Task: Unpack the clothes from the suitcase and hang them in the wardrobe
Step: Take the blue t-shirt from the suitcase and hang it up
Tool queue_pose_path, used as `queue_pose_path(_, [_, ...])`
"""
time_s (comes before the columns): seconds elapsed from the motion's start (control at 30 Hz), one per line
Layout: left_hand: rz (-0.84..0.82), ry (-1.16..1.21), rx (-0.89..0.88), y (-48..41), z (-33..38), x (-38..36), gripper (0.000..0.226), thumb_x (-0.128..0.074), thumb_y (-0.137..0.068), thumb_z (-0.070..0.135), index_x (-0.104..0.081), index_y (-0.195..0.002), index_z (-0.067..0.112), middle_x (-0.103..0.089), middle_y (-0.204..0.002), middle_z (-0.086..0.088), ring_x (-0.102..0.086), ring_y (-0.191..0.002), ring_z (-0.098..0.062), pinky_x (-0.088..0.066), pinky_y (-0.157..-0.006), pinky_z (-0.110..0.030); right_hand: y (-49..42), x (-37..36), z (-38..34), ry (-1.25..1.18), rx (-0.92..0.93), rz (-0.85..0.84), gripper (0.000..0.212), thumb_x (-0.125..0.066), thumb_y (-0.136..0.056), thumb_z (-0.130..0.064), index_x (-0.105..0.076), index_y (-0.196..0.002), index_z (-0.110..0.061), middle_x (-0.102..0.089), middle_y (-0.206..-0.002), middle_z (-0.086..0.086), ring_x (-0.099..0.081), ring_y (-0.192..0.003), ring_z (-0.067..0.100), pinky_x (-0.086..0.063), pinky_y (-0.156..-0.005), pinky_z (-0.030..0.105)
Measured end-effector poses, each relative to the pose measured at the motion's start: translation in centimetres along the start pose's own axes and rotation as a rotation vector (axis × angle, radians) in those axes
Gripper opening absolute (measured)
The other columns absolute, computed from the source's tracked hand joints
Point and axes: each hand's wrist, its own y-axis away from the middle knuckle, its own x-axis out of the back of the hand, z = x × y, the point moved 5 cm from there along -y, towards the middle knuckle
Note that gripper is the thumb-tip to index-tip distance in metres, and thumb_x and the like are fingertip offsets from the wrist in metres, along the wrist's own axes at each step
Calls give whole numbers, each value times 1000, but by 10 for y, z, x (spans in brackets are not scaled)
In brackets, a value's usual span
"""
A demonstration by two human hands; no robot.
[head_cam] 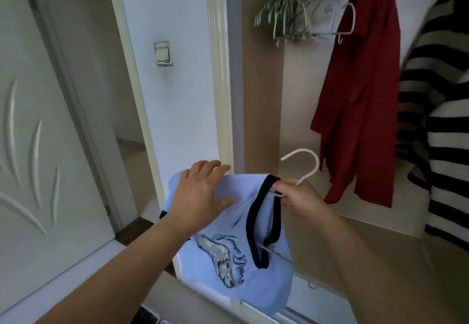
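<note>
A light blue T-shirt (228, 260) with a dark neck band and a printed dog sits on a white hanger (308, 168), held in front of the open wardrobe (261, 95). My right hand (302, 199) grips the hanger just below its hook, at the shirt's neck. My left hand (200, 191) lies over the shirt's left shoulder with the fingers spread and the thumb against the fabric. The suitcase is out of view.
Several bare wire hangers (286, 16) hang on the wardrobe rail at the top. To their right hang a red garment (360, 95) and a black-and-white striped garment (441, 120). A white door (45, 133) and a light switch (163, 53) are on the left.
</note>
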Motion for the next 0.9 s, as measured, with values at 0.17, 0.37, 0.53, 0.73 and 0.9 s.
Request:
queue_pose_path(0.17, [-87,329,459,24,-51,-29,67,-67,-82,28,-30,-138,23,-42,-139,-5,-50,-117,-27,-47,-94,-43,-5,42,-1,31,-14,121,45,-53,-91,-13,-49,-46,-18,-26,-32,-6,-22,-26,6,-18,-30,15])
queue_pose_path(0.37, [-206,607,788,24,-62,-45,54,-68,-81,40,-38,-121,20,-56,-105,1,-61,-86,-21,-53,-68,-35,-1,62,10,102,2,149,56,-54,-91,-16,-50,-35,-20,-26,-36,-4,-22,-30,9,-15,-38,17])
queue_pose_path(0.53, [-374,675,726,27,-50,-56,10,-58,-87,10,-61,-84,2,-65,-67,-10,-60,-64,-24,-51,-66,-35,6,75,7,129,16,156,45,-55,-92,-18,-47,-48,-20,-29,-33,-7,-25,-28,5,-19,-32,16])
queue_pose_path(0.73, [-125,397,787,2,-93,-37,19,-50,-91,13,-64,-104,11,-66,-97,-13,-59,-85,-31,-47,-72,-36,9,90,4,287,37,95,47,-66,-84,-21,-38,-46,-20,-24,-41,-2,-19,-36,9,-13,-39,20])
queue_pose_path(0.9, [66,319,410,1,-24,-28,36,-55,-90,14,-53,-126,14,-54,-130,-6,-46,-123,-26,-39,-93,-32,7,79,10,366,-2,23,47,-66,-84,-23,-41,-45,-20,-27,-42,-2,-21,-38,9,-14,-38,19])
